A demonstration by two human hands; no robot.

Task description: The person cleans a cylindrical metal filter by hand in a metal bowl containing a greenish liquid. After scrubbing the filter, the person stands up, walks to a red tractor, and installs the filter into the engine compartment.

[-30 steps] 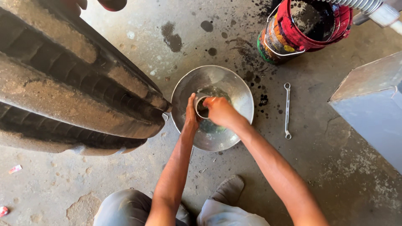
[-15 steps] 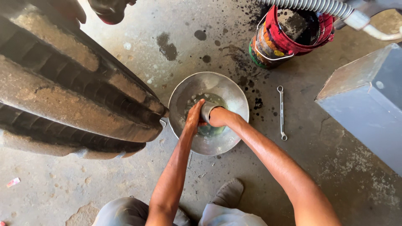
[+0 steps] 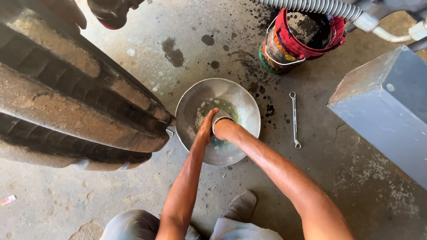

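Both our hands, left (image 3: 205, 129) and right (image 3: 224, 128), clasp a ring (image 3: 219, 119) inside the bowl (image 3: 242, 100), tyre (image 3: 66, 102) crowding its rim; fingertips hidden.

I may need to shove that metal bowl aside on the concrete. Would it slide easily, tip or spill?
The metal bowl looks thin and rounded underneath, so it would probably rock or tip if pushed at the rim. Liquid sits in it, so a quick shove could slosh it out. The floor is rough, oil-spotted concrete; it may drag rather than glide. Both hands, left hand and right hand, are in it.
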